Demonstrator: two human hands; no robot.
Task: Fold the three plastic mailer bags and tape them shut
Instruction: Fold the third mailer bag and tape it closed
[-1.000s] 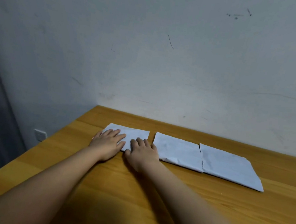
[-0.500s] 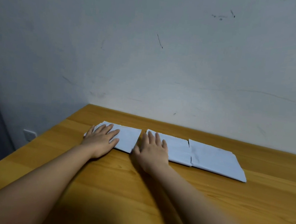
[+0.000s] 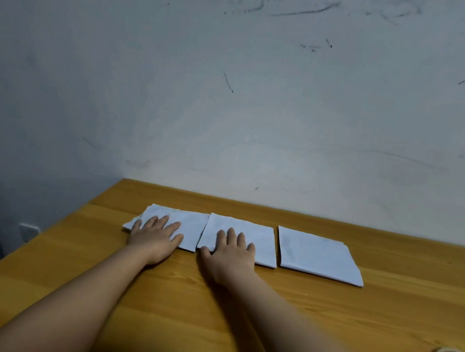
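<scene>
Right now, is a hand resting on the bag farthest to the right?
No: the rightmost bag lies untouched, the hands rest on the other two.

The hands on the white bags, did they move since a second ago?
Yes. The right hand slid right, off the left bag and onto the middle bag, where it now presses flat. The middle bag now sits against the left one, with a gap open to the right bag. The left hand stayed flat on the left bag. Nothing was picked up.
</scene>
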